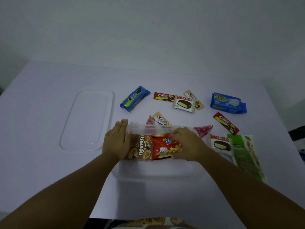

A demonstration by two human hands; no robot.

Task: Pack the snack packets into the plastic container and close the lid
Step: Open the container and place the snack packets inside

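A: What are the hands doing?

B: The right hand [186,144] is curled, fingertips pinching the top edge of the red snack bag [165,147] and seating it inside the clear plastic container [158,171]. The left hand [118,141] is flat, fingers pressed together, laid against the container's left wall, with the brown snack bag [142,148] just inside it.

A: So which step is this?

B: Packing, and early on, I judge: only those two bags are in. Next the right hand must let go and reach outward for a loose packet.

A: Which is closest?

B: From the right hand, the pink cone packet [203,130] lies just beside it at two o'clock, and a Choco Pie packet [221,143] at three o'clock, next to the long green packet [244,154]. Farther off, the blue cream-biscuit roll [134,99] sits at eleven, the blue wafer pack [228,103] at one.

A: And the lid?

B: The clear lid [87,121] lies flat on the table [49,171], at ten o'clock from the left hand, well apart from the container.
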